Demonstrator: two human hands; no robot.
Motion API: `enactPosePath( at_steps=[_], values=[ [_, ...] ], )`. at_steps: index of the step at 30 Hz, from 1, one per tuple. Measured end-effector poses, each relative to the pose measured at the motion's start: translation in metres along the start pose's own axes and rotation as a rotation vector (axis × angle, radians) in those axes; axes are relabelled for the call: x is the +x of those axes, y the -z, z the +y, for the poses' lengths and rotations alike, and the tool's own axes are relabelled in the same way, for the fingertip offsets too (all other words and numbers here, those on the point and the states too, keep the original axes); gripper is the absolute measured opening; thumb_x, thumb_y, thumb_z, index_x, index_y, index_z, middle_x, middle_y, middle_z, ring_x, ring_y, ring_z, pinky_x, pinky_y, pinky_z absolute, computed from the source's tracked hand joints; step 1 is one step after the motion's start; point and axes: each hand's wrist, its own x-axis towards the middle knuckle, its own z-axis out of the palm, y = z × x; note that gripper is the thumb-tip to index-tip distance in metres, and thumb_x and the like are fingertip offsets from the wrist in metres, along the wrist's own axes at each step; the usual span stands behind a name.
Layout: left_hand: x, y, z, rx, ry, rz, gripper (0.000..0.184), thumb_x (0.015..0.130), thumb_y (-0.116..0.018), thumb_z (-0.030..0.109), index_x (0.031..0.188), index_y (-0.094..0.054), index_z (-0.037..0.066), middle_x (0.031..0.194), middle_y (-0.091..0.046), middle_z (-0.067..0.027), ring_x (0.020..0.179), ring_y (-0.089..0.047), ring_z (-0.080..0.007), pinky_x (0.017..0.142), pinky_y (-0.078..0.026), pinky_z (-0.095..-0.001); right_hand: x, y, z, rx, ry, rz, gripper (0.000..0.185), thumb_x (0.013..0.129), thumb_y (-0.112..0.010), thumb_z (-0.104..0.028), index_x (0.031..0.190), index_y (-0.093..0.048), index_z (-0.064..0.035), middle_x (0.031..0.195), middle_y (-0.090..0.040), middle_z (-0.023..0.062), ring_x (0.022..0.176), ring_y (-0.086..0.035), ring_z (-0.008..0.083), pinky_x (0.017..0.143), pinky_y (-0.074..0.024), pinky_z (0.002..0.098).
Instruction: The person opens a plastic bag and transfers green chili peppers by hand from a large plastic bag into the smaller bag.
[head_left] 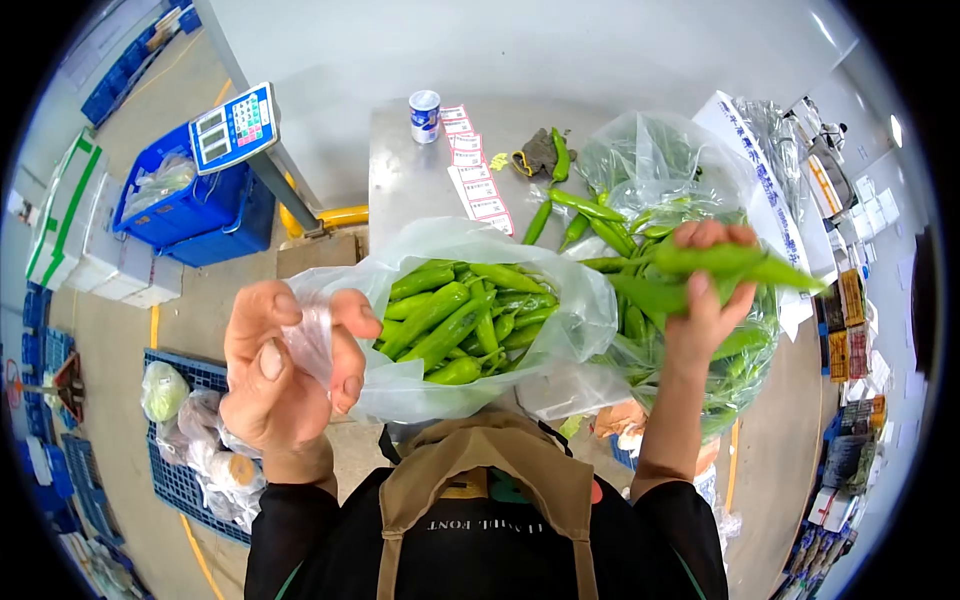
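My left hand (pixel 275 370) pinches the left rim of a clear plastic bag (pixel 430 243) between its fingers. The bag's mouth gapes upward, and long green peppers (pixel 440 325) fill its inside. On the right, my right hand (pixel 703 305) is wrapped round several green peppers (pixel 715 262), raised above a second plastic bag (pixel 755 345) of peppers. Loose peppers (pixel 590 215) lie on the metal table (pixel 400 180) between the bags. Behind them sits another clear bag (pixel 640 150), partly covering more green contents.
A blue and white can (pixel 424 117), a strip of printed labels (pixel 478 185) and a dark grey cloth-like item (pixel 537 155) lie at the table's back. A scale display (pixel 233 128) rises at left, beside blue crates (pixel 220 220). Bagged goods and a cabbage (pixel 165 391) rest on a blue pallet (pixel 175 485).
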Motion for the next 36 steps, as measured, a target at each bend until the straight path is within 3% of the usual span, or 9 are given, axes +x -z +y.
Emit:
enactPosePath(
  at_steps=[3,4,8,12,17,21,25,28,36],
  values=[
    [0.005,0.006,-0.004,-0.184,0.043,-0.162,0.032,0.091,-0.051,0.025,0.117,-0.044,0.008,0.106,-0.044,-0.0447,0.052,-0.054,-0.0218,0.040,-0.042,-0.0183,-0.036,-0.025,0.006,-0.267,-0.083,-0.647,0.045,0.068,-0.069,-0.009,0.109,-0.049,-0.0038,0.099,-0.055,0.0109,0.094,-0.054,0.0215,0.081,-0.0454,0.0338],
    [0.006,0.013,-0.004,-0.158,0.003,-0.325,0.050,0.094,-0.044,0.031,0.140,-0.031,0.013,0.115,-0.045,-0.0367,0.055,-0.050,-0.0168,0.046,-0.043,-0.0227,-0.054,-0.045,0.013,-0.373,-0.161,-0.776,0.044,0.070,-0.070,-0.013,0.108,-0.051,-0.0019,0.104,-0.054,0.0121,0.103,-0.052,0.0241,0.089,-0.0416,0.0363],
    [0.001,0.019,0.003,-0.107,-0.040,-0.407,0.047,0.094,-0.046,0.031,0.134,-0.031,0.011,0.108,-0.046,-0.0357,0.051,-0.053,-0.0176,0.044,-0.045,-0.0235,-0.064,-0.051,0.044,-0.460,0.109,-1.190,0.028,0.076,-0.066,-0.011,0.102,-0.058,-0.0042,0.107,-0.057,0.0145,0.102,-0.055,0.0260,0.090,-0.0424,0.0378],
    [-0.007,0.021,0.009,-0.204,0.002,-0.324,0.028,0.088,-0.059,0.025,0.100,-0.042,0.007,0.096,-0.049,-0.0416,0.056,-0.059,-0.0296,0.048,-0.052,-0.0317,0.023,-0.007,0.032,-0.625,-0.418,-0.630,0.014,0.072,-0.060,-0.004,0.086,-0.063,-0.0007,0.077,-0.063,0.0107,0.071,-0.061,0.0231,0.071,-0.0503,0.0317],
    [-0.004,0.020,0.003,-0.175,-0.016,-0.339,0.026,0.089,-0.058,0.024,0.096,-0.042,0.005,0.094,-0.051,-0.0375,0.058,-0.061,-0.0276,0.052,-0.053,-0.0314,0.015,0.158,0.232,-1.514,-0.455,-1.109,0.029,0.065,-0.062,-0.007,0.091,-0.057,0.0056,0.085,-0.063,0.0211,0.084,-0.063,0.0341,0.071,-0.0505,0.0409],
    [0.001,0.020,0.005,-0.117,-0.012,-0.347,0.022,0.091,-0.054,0.023,0.091,-0.038,0.008,0.093,-0.051,-0.0316,0.057,-0.060,-0.0242,0.045,-0.051,-0.0273,-0.001,0.193,0.283,-1.700,-0.402,-0.936,0.063,0.064,-0.066,-0.009,0.121,-0.040,-0.0013,0.108,-0.054,0.0252,0.099,-0.054,0.0415,0.083,-0.0452,0.0466],
    [0.003,0.018,0.004,-0.095,-0.027,-0.315,0.022,0.091,-0.054,0.024,0.089,-0.039,0.008,0.089,-0.053,-0.0296,0.056,-0.059,-0.0240,0.045,-0.050,-0.0272,-0.007,0.186,0.306,-1.889,-0.442,-0.858,0.066,0.063,-0.070,-0.018,0.120,-0.039,-0.0051,0.104,-0.057,0.0223,0.097,-0.057,0.0380,0.082,-0.0427,0.0488],
    [0.002,0.020,0.002,-0.190,-0.039,-0.283,0.026,0.088,-0.060,0.022,0.096,-0.048,0.000,0.093,-0.055,-0.0378,0.063,-0.063,-0.0283,0.059,-0.055,-0.0344,-0.001,0.185,0.310,-1.788,-0.565,-0.940,0.076,0.059,-0.071,-0.020,0.125,-0.036,-0.0040,0.098,-0.060,0.0228,0.093,-0.059,0.0372,0.081,-0.0456,0.0469],
    [0.009,0.022,0.000,-0.181,-0.023,-0.197,0.028,0.088,-0.058,0.026,0.099,-0.047,0.003,0.095,-0.052,-0.0393,0.060,-0.060,-0.0290,0.054,-0.052,-0.0319,0.021,0.174,0.277,-1.333,-0.390,-0.700,0.056,0.057,-0.071,-0.019,0.108,-0.052,-0.0036,0.092,-0.061,0.0212,0.089,-0.058,0.0383,0.077,-0.0467,0.0441]
  ],
)
